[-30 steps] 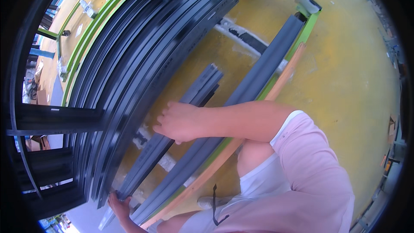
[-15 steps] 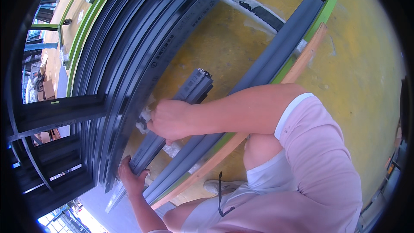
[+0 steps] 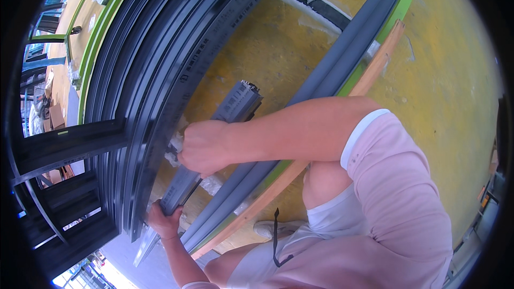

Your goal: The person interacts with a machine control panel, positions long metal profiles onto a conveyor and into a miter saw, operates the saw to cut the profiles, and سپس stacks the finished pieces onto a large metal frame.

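Note:
A short bundle of dark grey frame profiles [image 3: 235, 103] slants between the long stock on the left and a grey round-edged profile [image 3: 334, 56] on the right. My right hand [image 3: 203, 149] is closed over the middle of the bundle, knuckles up, hiding that stretch of it. Around its near end my left hand [image 3: 165, 220] is closed, with the thumb on the right side. White crumpled padding [image 3: 174, 150] shows just left of my right hand, and more lies under the bundle.
Long black frame profiles [image 3: 155, 69] stand packed on the left. A green rail [image 3: 393, 27] and a wooden strip [image 3: 377, 64] run along the right of the grey profile. A padded crossbar [image 3: 316, 8] spans the far side. Below is a yellow floor [image 3: 444, 96].
My right hand has shifted slightly left, still on the bundle. A thin dark gap now shows along the bundle's lower right edge. The whole view has moved a little.

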Available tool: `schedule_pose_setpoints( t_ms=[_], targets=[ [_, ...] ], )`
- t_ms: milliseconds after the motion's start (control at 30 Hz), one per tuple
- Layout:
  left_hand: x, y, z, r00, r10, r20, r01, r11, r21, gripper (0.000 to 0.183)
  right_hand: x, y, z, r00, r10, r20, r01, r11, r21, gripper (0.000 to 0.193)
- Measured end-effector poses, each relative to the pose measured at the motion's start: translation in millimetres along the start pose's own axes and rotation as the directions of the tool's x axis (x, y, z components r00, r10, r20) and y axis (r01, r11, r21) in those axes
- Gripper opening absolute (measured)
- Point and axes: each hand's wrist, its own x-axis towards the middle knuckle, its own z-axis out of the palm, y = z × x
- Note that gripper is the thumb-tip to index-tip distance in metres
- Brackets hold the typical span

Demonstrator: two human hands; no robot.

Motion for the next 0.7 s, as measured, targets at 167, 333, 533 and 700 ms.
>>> schedule_pose_setpoints(
  t_ms=[167, 333, 533, 700],
  targets=[
    [1.1, -3.3, 5.1, 0.999, 0.032, -0.044, -0.032, 0.999, -0.007, 0.077, -17.0, 3.4, -35.9, 0.991, 0.091, 0.095, -0.104, 0.983, 0.15, 0.031],
    [1.4, 6.9, -3.7, 0.999, -0.002, -0.042, -0.001, 0.999, -0.049, 0.073, -100.5, 68.1, -92.1, 0.924, 0.319, -0.212, -0.324, 0.946, 0.015, 0.017],
    [6.2, 9.8, -3.1, 1.0, -0.005, -0.03, 0.003, 0.998, -0.058, 0.07, -150.2, 73.8, -54.3, 0.911, 0.24, -0.335, -0.221, 0.971, 0.094, 0.016],
    [7.1, 14.5, -5.5, 0.999, -0.027, -0.021, 0.025, 0.996, -0.081, 0.069, -143.5, 78.5, -48.3, 0.901, 0.186, -0.393, -0.178, 0.982, 0.057, 0.007]
  ],
)
